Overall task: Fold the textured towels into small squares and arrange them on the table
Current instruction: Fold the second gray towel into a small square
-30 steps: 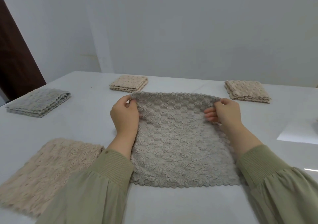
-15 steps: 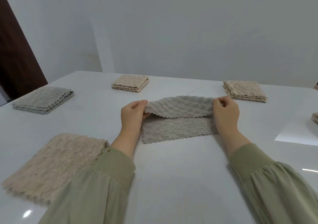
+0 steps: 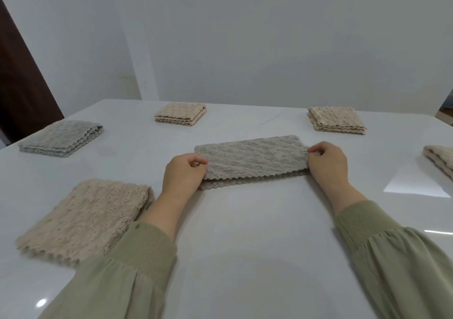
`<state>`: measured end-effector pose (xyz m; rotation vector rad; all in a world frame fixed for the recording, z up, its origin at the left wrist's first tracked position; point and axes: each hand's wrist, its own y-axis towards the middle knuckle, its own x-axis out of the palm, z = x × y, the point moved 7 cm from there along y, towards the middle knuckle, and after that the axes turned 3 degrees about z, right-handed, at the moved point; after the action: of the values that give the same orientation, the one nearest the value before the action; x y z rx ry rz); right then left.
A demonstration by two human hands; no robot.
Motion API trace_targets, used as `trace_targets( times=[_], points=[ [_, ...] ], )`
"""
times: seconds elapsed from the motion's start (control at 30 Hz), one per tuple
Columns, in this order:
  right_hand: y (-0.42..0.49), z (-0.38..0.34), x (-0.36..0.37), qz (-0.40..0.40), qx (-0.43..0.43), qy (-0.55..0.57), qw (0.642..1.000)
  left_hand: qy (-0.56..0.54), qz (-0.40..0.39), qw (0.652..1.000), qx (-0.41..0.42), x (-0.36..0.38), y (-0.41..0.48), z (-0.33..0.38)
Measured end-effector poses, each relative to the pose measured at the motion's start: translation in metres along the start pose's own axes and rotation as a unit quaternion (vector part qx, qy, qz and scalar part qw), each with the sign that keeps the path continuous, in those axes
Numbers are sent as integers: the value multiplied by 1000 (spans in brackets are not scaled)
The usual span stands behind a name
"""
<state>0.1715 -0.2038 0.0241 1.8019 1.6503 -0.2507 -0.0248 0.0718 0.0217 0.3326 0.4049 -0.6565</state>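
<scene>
A grey textured towel point(image 3: 252, 158) lies folded in half as a long strip in the middle of the white table point(image 3: 245, 245). Its scalloped top edge sits a little behind the lower layer's edge. My left hand point(image 3: 182, 171) pinches the strip's left end between thumb and fingers. At the right end, my right hand point(image 3: 327, 163) pinches the towel the same way. A beige towel point(image 3: 85, 215) lies unfolded or loosely folded at the near left.
Folded squares sit around the table: a grey one point(image 3: 61, 137) at far left, a beige one point(image 3: 180, 114) at the back middle, another beige one point(image 3: 335, 122) at back right, and a pale one point(image 3: 440, 159) cut off at the right edge.
Both hands carried the grey towel's edge over and laid it down, so the flat square became a half-width strip. The hands stay at its two ends.
</scene>
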Motion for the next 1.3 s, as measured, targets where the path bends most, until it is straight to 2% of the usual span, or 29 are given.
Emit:
trace_targets(
  times=[0.13,0.3,0.37,0.47,0.53,0.57,0.67,0.73,0.9,1.07,1.23,1.3],
  points=[
    [1,0,2,-2,-11,-2,1000,27,-6,999,16,5,-1,2],
    [5,-6,1,34,-8,36,999,-121,27,992,-34,5,6,2],
    [7,-14,-2,60,-6,90,994,-184,39,981,-39,5,8,8],
    [5,-30,-14,122,-48,175,976,-207,76,970,101,-10,0,36],
    [1,-32,-13,115,-70,154,979,-148,56,973,169,-9,-9,45],
    [0,-29,-9,94,-72,117,986,-111,42,979,164,-6,-10,42],
    [2,-13,1,42,-55,18,997,-31,20,998,54,3,-2,16],
    [5,-9,-3,52,-49,14,997,-21,7,1000,5,4,0,6],
    [10,0,5,25,-15,21,999,-54,-8,998,-44,6,0,1],
    [13,3,11,0,-8,27,1000,-27,6,999,-38,1,0,2],
    [12,-18,4,37,-53,95,993,-11,32,999,-20,-3,0,4],
    [12,-18,3,46,-56,88,993,21,27,999,-11,-4,-2,6]
  ],
)
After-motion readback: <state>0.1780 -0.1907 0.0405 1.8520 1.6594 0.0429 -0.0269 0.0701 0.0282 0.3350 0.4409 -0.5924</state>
